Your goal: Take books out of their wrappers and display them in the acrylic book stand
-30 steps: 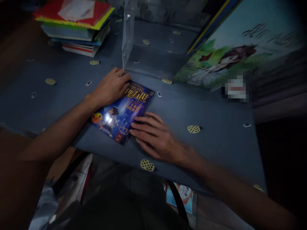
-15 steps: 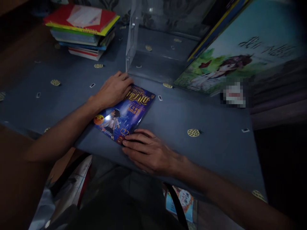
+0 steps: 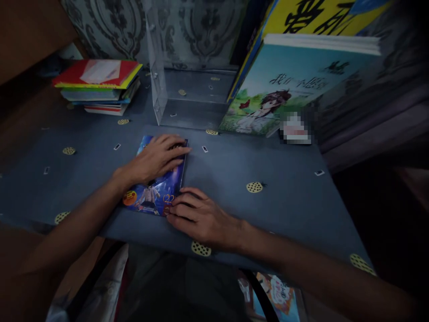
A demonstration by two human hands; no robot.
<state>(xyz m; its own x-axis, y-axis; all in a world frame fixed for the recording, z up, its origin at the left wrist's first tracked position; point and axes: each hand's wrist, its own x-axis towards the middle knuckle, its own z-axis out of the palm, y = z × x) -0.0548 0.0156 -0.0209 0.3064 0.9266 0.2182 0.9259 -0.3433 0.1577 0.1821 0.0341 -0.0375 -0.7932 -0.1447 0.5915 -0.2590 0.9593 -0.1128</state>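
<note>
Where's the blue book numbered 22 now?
In the head view, the blue book lies left of centre near the front edge of the table, under the left hand, with the right hand at its lower right corner.

A closed book [image 3: 156, 190] with a blue-purple cover lies flat, face up on the tabletop [image 3: 217, 183], in front of the clear plastic stand [image 3: 157, 85] and apart from it, its top edge toward the stand. A round orange badge, a cartoon figure and "22" show; much of the upper cover is hidden.
</note>
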